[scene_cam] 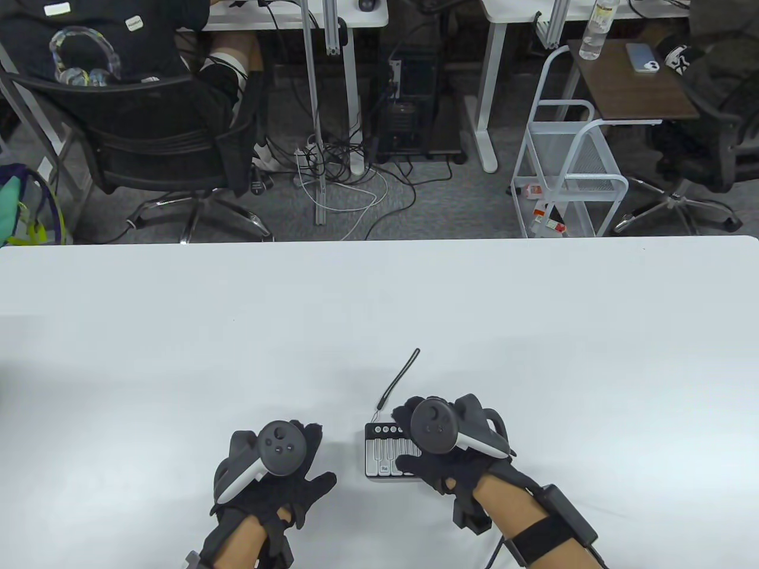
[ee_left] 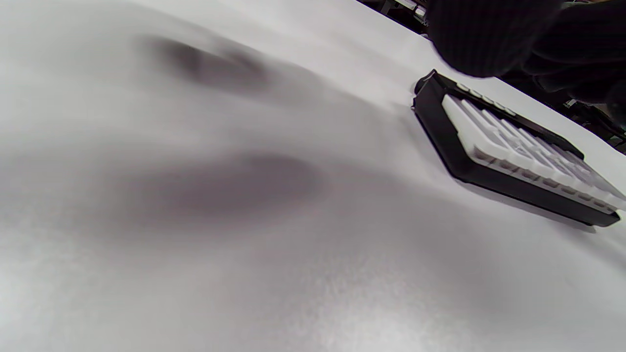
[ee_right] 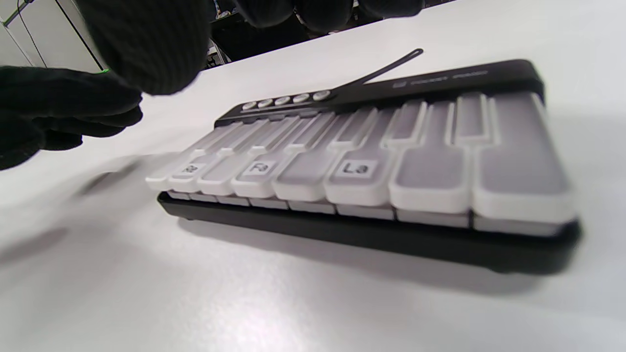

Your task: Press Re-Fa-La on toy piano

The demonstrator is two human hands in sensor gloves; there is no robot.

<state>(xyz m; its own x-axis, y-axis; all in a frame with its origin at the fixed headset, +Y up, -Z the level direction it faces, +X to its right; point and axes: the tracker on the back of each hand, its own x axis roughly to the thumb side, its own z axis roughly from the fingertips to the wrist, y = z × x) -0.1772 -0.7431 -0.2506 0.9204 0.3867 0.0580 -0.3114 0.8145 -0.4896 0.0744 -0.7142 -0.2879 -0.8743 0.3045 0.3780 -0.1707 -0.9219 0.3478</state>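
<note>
1. I work at a white table (scene_cam: 379,308) in an office.
2. Beyond it stand desks (scene_cam: 296,15), mesh office chairs (scene_cam: 160,142), a desktop computer tower (scene_cam: 409,118) and tangled floor cables (scene_cam: 344,172).
3. Grey carpet (scene_cam: 450,201) covers the floor.

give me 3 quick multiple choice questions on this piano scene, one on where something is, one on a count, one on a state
1. Where is the piano relative to the left hand?
A. to its right
B. to its left
C. under it

2. How many keys carry a printed label in the right wrist view?
A. one
B. three
C. five

3. What is the right hand doing?
A. lifting the piano off the table
B. lying flat on the table far from the piano
C. over the piano's right part, its fingers above the keys

Answers:
1 A, the table view shows the piano right of that hand.
2 B, Re, Fa and La are labelled.
3 C, its fingers hang clear of the keys in the right wrist view.
</note>
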